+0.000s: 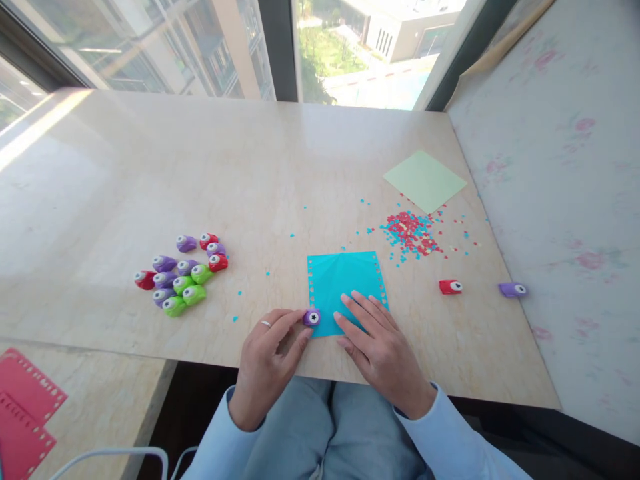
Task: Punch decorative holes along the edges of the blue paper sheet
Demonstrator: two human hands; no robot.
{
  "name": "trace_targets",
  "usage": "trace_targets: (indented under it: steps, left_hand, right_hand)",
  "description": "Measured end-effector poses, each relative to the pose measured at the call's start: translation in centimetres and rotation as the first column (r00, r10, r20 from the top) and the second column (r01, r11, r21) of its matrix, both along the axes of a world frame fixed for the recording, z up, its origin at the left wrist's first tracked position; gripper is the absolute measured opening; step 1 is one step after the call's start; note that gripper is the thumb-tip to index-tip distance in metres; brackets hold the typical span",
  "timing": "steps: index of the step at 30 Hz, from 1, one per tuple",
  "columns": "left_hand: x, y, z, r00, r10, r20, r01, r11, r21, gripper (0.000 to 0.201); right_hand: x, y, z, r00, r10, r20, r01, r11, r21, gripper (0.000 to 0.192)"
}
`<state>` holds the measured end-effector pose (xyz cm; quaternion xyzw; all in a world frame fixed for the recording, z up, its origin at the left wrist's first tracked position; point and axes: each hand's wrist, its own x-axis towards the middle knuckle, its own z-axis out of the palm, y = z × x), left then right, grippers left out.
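Note:
A blue square sheet of paper lies near the front edge of the stone ledge, with small holes punched along its left and right sides. My left hand pinches a purple craft punch with a star on its white button, at the sheet's lower left edge. My right hand rests flat on the sheet's lower right part, fingers spread and holding nothing. Whether the punch's slot is around the paper's edge cannot be made out.
Several purple, red and green punches are grouped at left. A red punch and a purple punch lie at right. Red and blue confetti is heaped below a pale green sheet. Punched red sheets lie lower left.

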<state>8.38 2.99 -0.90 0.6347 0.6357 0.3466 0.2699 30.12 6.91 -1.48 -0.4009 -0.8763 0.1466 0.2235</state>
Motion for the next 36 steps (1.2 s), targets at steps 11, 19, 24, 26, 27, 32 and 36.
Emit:
trace_targets:
  steps: [11,19,24,26,27,32,36]
  left_hand:
    - [-0.3,1.5,3.1,0.984,0.123,0.128,-0.097,0.976,-0.193,0.028]
    - [-2.0,6.0,4.3,0.992,0.039,0.117,0.062,0.66,-0.748,0.055]
    - [-2.4,7.1,4.4,0.977,-0.012,0.215,0.182,0.578,-0.796,0.056]
    - [-2.4,7.3,4.5,0.97,-0.044,0.239,0.221,0.568,-0.793,0.056]
    - [-2.4,7.4,4.5,0.969,-0.062,0.241,0.234,0.557,-0.797,0.056]
    - [-2.3,7.8,4.5,0.958,-0.148,0.246,0.287,0.483,-0.827,0.055]
    - [-2.3,8.0,4.3,0.965,-0.148,0.218,0.262,0.456,-0.85,0.055]
  right_hand:
    - [0.4,0.0,0.2,0.973,-0.062,-0.221,0.059,0.998,-0.022,0.037]
    - [0.9,0.2,0.2,0.865,-0.254,-0.433,0.259,0.965,-0.048,0.021]
    - [1.0,0.2,0.0,0.832,-0.291,-0.472,0.297,0.953,-0.062,0.015]
    - [1.1,0.2,0.0,0.82,-0.304,-0.484,0.305,0.949,-0.079,0.013]
    - [1.1,0.2,-0.1,0.815,-0.311,-0.489,0.309,0.947,-0.087,0.013]
    - [1.1,0.3,-0.1,0.794,-0.342,-0.502,0.326,0.937,-0.122,0.012]
    - [1.1,0.3,-0.1,0.788,-0.355,-0.503,0.335,0.933,-0.133,0.013]
